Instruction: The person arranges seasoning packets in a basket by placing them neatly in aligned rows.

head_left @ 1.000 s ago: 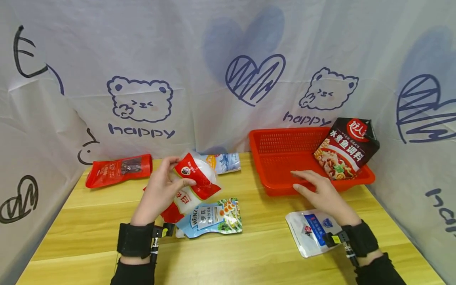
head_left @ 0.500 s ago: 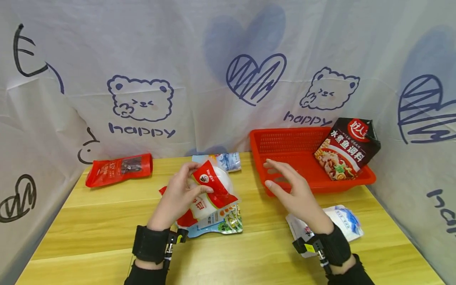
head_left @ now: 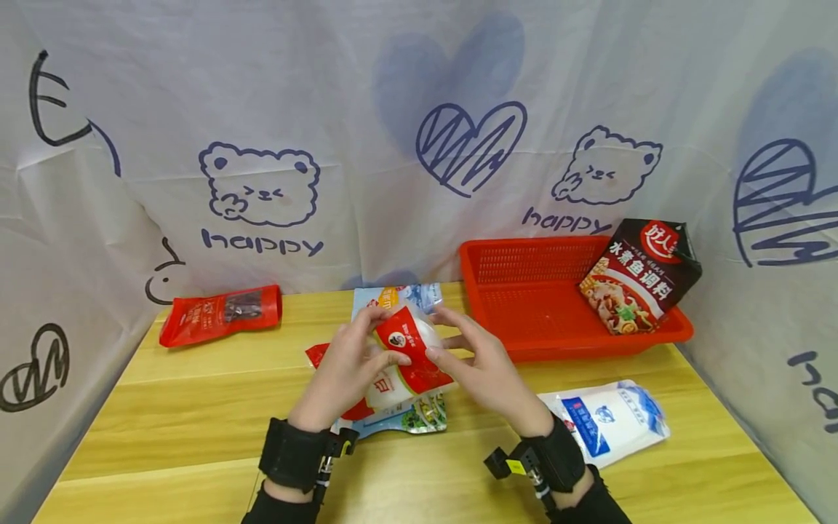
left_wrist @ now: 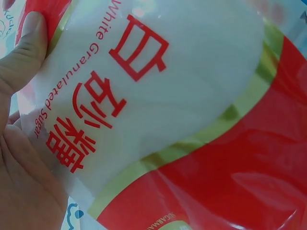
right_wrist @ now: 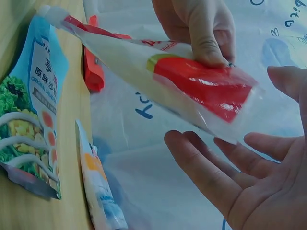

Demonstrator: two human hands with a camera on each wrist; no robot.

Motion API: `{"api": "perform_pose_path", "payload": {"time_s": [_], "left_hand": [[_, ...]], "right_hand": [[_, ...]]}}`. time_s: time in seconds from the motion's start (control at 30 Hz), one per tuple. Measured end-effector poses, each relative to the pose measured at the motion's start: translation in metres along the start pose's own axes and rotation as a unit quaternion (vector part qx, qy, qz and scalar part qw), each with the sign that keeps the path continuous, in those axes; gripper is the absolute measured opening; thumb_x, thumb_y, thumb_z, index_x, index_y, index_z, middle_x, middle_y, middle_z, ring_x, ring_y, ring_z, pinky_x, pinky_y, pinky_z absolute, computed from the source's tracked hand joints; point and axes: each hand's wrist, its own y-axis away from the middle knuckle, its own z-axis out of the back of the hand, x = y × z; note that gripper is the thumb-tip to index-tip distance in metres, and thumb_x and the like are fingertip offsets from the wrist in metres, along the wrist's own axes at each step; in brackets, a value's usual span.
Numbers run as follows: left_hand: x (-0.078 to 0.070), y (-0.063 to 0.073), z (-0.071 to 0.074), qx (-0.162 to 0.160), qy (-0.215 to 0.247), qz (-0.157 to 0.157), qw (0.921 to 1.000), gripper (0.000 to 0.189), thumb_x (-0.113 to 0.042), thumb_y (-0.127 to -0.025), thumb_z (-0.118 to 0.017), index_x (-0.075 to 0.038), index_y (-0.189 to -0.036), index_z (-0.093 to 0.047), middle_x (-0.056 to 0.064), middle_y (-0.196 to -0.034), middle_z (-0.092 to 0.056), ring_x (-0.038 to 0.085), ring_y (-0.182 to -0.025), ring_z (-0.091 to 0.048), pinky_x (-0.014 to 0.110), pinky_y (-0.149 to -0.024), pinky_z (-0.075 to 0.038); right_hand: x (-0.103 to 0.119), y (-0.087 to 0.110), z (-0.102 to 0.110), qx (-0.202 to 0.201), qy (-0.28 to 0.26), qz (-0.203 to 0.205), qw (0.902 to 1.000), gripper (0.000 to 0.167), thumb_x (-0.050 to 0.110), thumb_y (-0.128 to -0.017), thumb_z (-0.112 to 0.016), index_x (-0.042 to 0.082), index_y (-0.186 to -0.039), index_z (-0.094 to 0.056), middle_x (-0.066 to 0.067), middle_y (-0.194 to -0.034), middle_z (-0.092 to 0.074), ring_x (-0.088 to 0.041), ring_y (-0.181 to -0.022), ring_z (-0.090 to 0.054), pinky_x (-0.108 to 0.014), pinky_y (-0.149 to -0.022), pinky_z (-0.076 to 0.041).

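Note:
A clear, red and white bag of white granulated sugar (head_left: 422, 372) is held up over the table's middle. My left hand (head_left: 343, 371) grips its left side, thumb on the front; in the left wrist view the bag's printed face (left_wrist: 158, 110) fills most of the picture. My right hand (head_left: 487, 364) is at the bag's right end. Its fingers look spread in the right wrist view, close to the bag's end, and I cannot tell whether they touch it. A blue Heinz salad dressing pouch (right_wrist: 36, 105) lies below the bag, partly hidden by it in the head view.
At the right back stands a red plastic basket (head_left: 511, 353) with a dark seasoning box (head_left: 628, 291) leaning inside. A white and blue packet (head_left: 618, 422) lies in front of it. Behind my hands is a light blue packet (head_left: 389, 295). A red packet (head_left: 222, 314) lies at left.
My left hand has carried the sugar bag rightward. My right hand has moved left from near the basket to the bag's right end, uncovering the white and blue packet.

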Motion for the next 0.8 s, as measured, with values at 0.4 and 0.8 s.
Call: {"api": "perform_pose_path", "payload": {"time_s": [0.4, 0.8], "left_hand": [[0.002, -0.001, -0.006, 0.003, -0.033, 0.0, 0.9994, 0.063, -0.011, -0.084, -0.087, -0.004, -0.137, -0.052, 0.011, -0.129, -0.069, 0.019, -0.087, -0.067, 0.027, -0.074, -0.061], [0.006, -0.001, -0.003, -0.006, -0.038, -0.015, 0.9992, 0.064, -0.013, -0.084, -0.088, -0.004, -0.138, -0.056, 0.012, -0.129, -0.069, 0.019, -0.09, -0.068, 0.032, -0.078, -0.062]], "right_hand": [[-0.007, -0.004, -0.007, -0.016, 0.01, -0.011, 0.9998, 0.06, 0.016, -0.096, -0.076, 0.012, -0.151, -0.054, -0.018, -0.14, -0.061, -0.037, -0.106, -0.071, -0.032, -0.075, -0.064], [-0.01, -0.003, -0.008, -0.056, -0.024, 0.006, 0.9982, 0.052, 0.007, -0.094, -0.077, 0.007, -0.144, -0.062, -0.019, -0.133, -0.065, -0.035, -0.098, -0.072, -0.033, -0.071, -0.064]]}}
